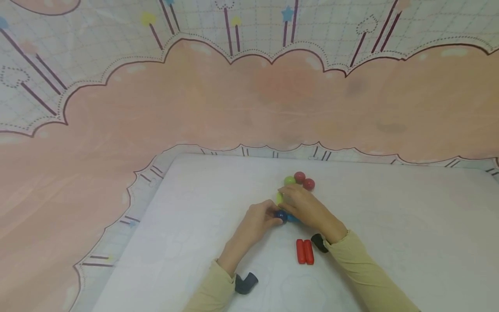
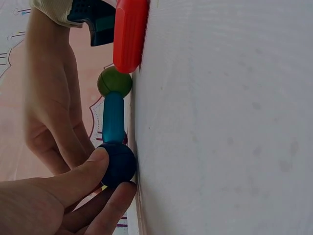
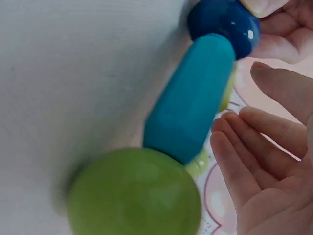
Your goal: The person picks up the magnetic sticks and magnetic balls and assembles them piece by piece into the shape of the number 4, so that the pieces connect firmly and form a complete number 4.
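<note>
My left hand (image 1: 255, 220) pinches a dark blue ball (image 2: 119, 165) between thumb and fingers. A light blue rod (image 3: 190, 98) joins that ball to a green ball (image 3: 134, 196), all lying on the white tabletop. A yellow-green rod (image 1: 279, 198) runs away from the blue ball, largely covered by the right hand in the head view. My right hand (image 1: 308, 208) is beside this rod; its thumb and fingers (image 3: 266, 149) are spread apart and loosely bent. Whether they touch the rod is hard to see. Farther back is a light green ball (image 1: 290, 180).
Two red balls (image 1: 304, 180) sit against the far light green ball. Two red rods (image 1: 305, 251) lie side by side nearer the person, by the right forearm. Dark camera mounts (image 1: 246, 283) stick out at both wrists. A patterned curtain (image 1: 234, 99) hangs behind the table.
</note>
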Motion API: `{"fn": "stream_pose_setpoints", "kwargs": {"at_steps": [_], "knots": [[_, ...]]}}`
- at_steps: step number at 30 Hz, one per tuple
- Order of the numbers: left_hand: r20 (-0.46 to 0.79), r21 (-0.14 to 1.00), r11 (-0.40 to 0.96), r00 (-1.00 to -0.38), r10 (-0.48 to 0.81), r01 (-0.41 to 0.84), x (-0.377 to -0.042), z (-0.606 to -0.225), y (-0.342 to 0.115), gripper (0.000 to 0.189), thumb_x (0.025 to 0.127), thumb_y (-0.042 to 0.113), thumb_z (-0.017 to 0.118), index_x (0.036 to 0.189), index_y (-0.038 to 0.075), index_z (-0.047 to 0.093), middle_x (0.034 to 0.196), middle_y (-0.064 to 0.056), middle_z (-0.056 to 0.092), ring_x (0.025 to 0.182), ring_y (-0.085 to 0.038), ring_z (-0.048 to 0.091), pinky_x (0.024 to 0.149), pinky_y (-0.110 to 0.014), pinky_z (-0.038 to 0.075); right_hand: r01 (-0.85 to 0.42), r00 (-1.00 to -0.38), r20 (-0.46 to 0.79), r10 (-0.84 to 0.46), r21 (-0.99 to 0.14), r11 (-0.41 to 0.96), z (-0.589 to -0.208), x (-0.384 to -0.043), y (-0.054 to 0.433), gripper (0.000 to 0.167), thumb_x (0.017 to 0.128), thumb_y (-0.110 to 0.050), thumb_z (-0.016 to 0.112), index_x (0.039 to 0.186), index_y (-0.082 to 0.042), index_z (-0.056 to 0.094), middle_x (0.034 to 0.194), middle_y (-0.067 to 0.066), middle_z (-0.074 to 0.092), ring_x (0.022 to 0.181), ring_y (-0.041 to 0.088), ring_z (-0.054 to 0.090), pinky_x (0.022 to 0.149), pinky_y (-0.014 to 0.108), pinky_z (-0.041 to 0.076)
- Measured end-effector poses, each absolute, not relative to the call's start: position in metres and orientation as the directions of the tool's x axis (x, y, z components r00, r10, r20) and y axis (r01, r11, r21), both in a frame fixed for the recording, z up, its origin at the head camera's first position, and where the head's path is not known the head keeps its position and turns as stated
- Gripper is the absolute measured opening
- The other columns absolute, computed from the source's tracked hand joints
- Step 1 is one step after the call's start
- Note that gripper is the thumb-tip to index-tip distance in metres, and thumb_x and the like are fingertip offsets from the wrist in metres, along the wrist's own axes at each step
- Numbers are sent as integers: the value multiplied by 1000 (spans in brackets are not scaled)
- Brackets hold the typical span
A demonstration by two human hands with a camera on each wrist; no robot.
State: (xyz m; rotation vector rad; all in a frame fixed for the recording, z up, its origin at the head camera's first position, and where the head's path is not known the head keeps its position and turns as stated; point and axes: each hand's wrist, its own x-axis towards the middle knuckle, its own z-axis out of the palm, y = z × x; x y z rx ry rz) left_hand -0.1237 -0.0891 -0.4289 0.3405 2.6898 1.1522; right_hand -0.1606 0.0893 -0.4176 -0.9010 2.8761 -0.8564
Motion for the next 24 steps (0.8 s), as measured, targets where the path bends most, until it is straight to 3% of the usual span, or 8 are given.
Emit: {"fn": "stream_pose_setpoints", "kwargs": {"at_steps": [24], "knots": [[-75, 751, 644, -951, 300, 144, -126, -433, -90, 22, 87, 14, 75, 107, 9, 66, 100, -5, 74, 91, -15, 71, 81, -28, 57, -594, -799, 197, -568, -404, 696, -395, -126, 107, 45, 84, -17, 80, 123, -1, 65, 121, 10, 67, 116, 27, 60, 101, 44, 51]]}}
